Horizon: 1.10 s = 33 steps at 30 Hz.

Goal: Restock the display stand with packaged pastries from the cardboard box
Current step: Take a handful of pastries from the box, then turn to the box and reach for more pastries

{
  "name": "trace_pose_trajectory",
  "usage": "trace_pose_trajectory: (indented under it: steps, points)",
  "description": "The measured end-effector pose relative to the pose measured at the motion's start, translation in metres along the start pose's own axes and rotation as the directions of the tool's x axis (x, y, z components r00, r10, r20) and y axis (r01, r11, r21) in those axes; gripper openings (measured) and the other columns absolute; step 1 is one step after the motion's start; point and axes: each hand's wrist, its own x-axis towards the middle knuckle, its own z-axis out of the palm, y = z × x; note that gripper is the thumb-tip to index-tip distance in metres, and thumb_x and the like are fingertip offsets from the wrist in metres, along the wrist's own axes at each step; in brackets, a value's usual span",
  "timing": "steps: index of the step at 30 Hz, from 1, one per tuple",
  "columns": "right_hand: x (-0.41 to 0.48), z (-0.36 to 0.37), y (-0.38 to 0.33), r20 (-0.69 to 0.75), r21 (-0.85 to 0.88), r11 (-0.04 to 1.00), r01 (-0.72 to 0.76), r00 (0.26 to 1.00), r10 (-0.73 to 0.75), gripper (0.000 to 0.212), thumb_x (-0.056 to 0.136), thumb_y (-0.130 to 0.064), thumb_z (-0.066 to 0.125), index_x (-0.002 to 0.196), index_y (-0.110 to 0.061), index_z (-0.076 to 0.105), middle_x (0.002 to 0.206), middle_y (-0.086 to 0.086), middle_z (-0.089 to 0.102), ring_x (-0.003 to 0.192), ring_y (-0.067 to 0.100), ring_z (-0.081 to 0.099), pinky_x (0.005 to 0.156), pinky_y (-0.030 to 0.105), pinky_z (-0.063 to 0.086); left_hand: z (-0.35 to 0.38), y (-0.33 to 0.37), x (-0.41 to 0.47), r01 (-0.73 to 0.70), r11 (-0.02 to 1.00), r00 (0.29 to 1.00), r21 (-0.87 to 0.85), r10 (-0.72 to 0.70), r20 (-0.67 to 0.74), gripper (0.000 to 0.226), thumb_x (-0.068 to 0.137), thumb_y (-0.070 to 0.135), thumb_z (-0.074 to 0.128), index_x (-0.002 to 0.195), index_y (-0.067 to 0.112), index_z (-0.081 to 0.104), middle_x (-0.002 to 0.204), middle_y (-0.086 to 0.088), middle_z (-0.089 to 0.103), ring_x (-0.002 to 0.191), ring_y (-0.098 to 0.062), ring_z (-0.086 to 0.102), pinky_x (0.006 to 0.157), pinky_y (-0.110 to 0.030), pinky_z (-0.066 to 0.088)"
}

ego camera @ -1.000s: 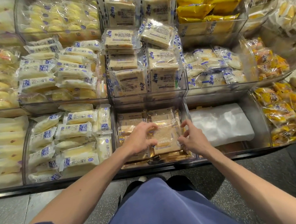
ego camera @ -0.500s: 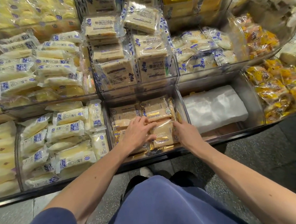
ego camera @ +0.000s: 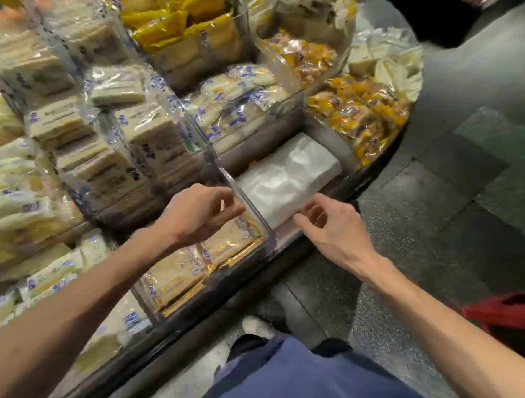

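Head view: both hands are caught empty over the bottom row of the display stand [ego camera: 177, 333].
The left hand [ego camera: 200, 213] is held with fingers loosely bent, nothing gripped, just above the gold-wrapped pastries [ego camera: 180, 276], which are stacked flat in the clear front compartment [ego camera: 249, 205]. The right hand [ego camera: 329, 225] is seen relaxed and half-curled, nothing in it, by the front edge of the next compartment, where a white packet [ego camera: 287, 178] is laid. Blue-printed packs [ego camera: 146, 135] are piled in the tier behind. A red object [ego camera: 514, 309], blurred, is glimpsed low at the right.
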Motion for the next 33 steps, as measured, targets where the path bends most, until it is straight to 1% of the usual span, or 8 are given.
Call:
trace_pose_trajectory:
  steps: [4,6,10,13,18,22,26,33]
  points:
    - [-0.094,-0.05,0.043,-0.178,0.034,0.996,-0.079,0.98,0.084,0.028,0.082,-0.044,0.073,0.104,-0.027,0.066,0.084,-0.012,0.063,0.073,0.01,0.058,0.073,0.033,0.052,-0.019,0.103,0.009,-0.343,0.923,0.939,0.176,0.336,0.071,0.028,0.093,0.057,0.047,0.087,0.031,0.057,0.072,0.014,0.053,0.068,-0.013,0.05,0.059,-0.031,0.044]
    - [-0.142,-0.068,0.067,-0.263,0.007,0.992,-0.126,0.957,0.124,0.038,0.079,-0.05,0.068,0.11,-0.027,0.066,0.088,-0.01,0.063,0.076,0.009,0.057,0.073,0.032,0.052,-0.013,0.157,0.014,-0.525,0.82,0.851,0.228,0.513,0.116,0.028,0.094,0.052,0.047,0.094,0.028,0.061,0.077,0.01,0.057,0.072,-0.015,0.055,0.06,-0.033,0.048]
    - [-0.219,-0.097,0.115,-0.385,0.005,0.959,-0.285,0.884,0.264,0.044,0.079,-0.058,0.056,0.11,-0.027,0.064,0.09,-0.009,0.063,0.082,0.012,0.062,0.071,0.032,0.054,0.02,0.261,0.03,-0.756,0.577,0.638,0.309,0.754,0.155,0.025,0.092,0.048,0.045,0.083,0.027,0.055,0.072,0.007,0.056,0.067,-0.021,0.063,0.048,-0.03,0.043]
    - [-0.256,-0.123,0.152,-0.442,0.033,0.899,-0.436,0.801,0.404,0.053,0.079,-0.064,0.047,0.11,-0.025,0.065,0.092,-0.008,0.063,0.086,0.018,0.064,0.072,0.037,0.055,0.054,0.34,0.047,-0.829,0.446,0.531,0.337,0.817,0.224,0.022,0.089,0.046,0.055,0.077,0.028,0.053,0.069,0.009,0.059,0.062,-0.017,0.064,0.045,-0.024,0.03]
    - [-0.299,-0.169,0.221,-0.47,0.169,0.773,-0.611,0.64,0.608,0.051,0.086,-0.061,0.056,0.125,-0.029,0.056,0.101,-0.014,0.057,0.096,0.012,0.058,0.085,0.035,0.049,0.125,0.458,0.085,-0.932,0.317,0.361,0.178,0.865,0.348,0.018,0.094,0.041,0.059,0.095,0.023,0.061,0.086,0.001,0.064,0.08,-0.027,0.068,0.062,-0.036,0.05]
    - [-0.317,-0.211,0.285,-0.437,0.28,0.654,-0.703,0.513,0.739,0.042,0.089,-0.051,0.065,0.123,-0.028,0.055,0.102,-0.011,0.057,0.094,0.011,0.056,0.088,0.034,0.046,0.185,0.556,0.126,-0.936,0.347,0.333,0.052,0.831,0.446,0.024,0.099,0.044,0.051,0.107,0.023,0.058,0.102,-0.001,0.064,0.101,-0.027,0.063,0.076,-0.038,0.049]
    - [-0.321,-0.26,0.349,-0.4,0.429,0.545,-0.721,0.389,0.83,0.039,0.089,-0.046,0.068,0.117,-0.024,0.05,0.092,-0.008,0.055,0.079,0.01,0.053,0.078,0.031,0.045,0.239,0.648,0.168,-0.938,0.343,0.285,-0.037,0.831,0.478,0.02,0.099,0.044,0.05,0.097,0.025,0.054,0.096,0.004,0.065,0.095,-0.023,0.062,0.068,-0.034,0.045]
    - [-0.325,-0.353,0.456,-0.366,0.421,0.413,-0.808,0.265,0.892,0.037,0.092,-0.049,0.061,0.118,-0.026,0.049,0.097,-0.011,0.055,0.088,0.012,0.055,0.084,0.036,0.049,0.334,0.776,0.232,-0.928,0.349,0.247,-0.132,0.839,0.486,0.02,0.097,0.037,0.056,0.108,0.021,0.06,0.105,-0.002,0.064,0.1,-0.025,0.061,0.078,-0.037,0.051]
